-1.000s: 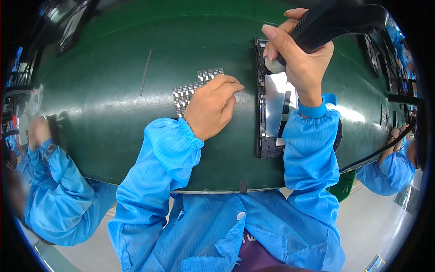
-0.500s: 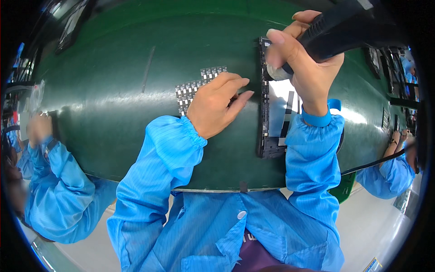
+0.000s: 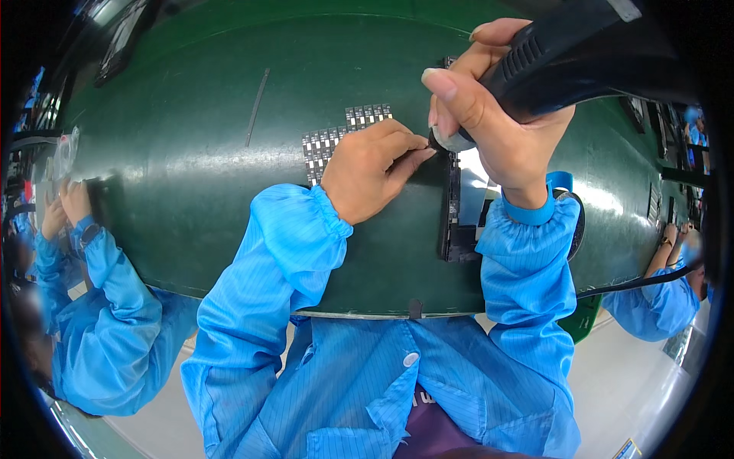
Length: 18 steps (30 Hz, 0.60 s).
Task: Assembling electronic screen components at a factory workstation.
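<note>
My right hand (image 3: 501, 115) is wrapped round a thick black handheld tool (image 3: 581, 57) with ribbed slots on its side; its kind does not show. Below those fingers is a pale rounded part (image 3: 456, 140). Touching or nearly touching it are the pinched thumb and forefinger of my left hand (image 3: 371, 168); a small dark bit shows at their tips, too small to name. Under my right hand lies a long black-framed electronic part (image 3: 453, 229) with a shiny silver-white panel (image 3: 470, 168). Beside my left hand sits a batch of small black-and-white pieces in rows (image 3: 321, 141), partly covered by that hand.
A thin dark strip (image 3: 258, 107) lies on the green table (image 3: 191, 214), left of the small pieces. People in blue work at the left (image 3: 107, 306) and right (image 3: 657, 298). A black cable (image 3: 634, 281) runs along the right table edge.
My right hand and the black tool have moved left and slightly down. My left fingertips have closed into a pinch and moved right, meeting the pale part.
</note>
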Available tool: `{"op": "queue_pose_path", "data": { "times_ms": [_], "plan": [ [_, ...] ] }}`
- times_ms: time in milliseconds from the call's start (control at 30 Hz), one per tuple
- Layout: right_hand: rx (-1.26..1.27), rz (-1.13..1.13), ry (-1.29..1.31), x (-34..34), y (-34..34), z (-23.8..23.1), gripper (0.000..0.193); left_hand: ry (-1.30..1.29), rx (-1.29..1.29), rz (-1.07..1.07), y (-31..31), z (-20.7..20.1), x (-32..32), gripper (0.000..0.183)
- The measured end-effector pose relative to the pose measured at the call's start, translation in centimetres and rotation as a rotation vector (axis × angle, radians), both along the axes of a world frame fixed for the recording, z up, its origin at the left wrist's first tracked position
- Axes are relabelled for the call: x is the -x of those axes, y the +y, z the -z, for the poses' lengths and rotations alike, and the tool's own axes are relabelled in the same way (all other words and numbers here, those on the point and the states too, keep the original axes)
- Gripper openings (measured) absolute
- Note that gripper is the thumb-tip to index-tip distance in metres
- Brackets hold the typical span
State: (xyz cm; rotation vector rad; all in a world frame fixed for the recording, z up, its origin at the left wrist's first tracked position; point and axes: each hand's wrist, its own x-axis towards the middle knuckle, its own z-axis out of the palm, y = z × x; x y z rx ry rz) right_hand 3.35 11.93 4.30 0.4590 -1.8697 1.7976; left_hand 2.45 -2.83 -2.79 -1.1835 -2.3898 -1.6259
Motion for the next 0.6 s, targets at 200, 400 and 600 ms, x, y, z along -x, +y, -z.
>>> {"op": "queue_pose_path", "data": {
  "times_ms": [200, 400, 600],
  "plan": [
    [-0.013, 0.001, 0.000, 0.1, -0.2, 0.0, 0.041, -0.114, -0.016, -0.001, 0.0, 0.1, 0.1, 0.013],
    [0.008, -0.017, 0.004, 0.3, -0.4, 0.2, 0.041, -0.199, -0.007, 0.003, -0.1, 0.0, 0.3, 0.016],
    [0.052, 0.106, 0.019, 0.4, 2.0, -0.7, 0.036, -0.177, -0.004, -0.048, -0.1, -0.6, 0.0, 0.014]
  ]
}}
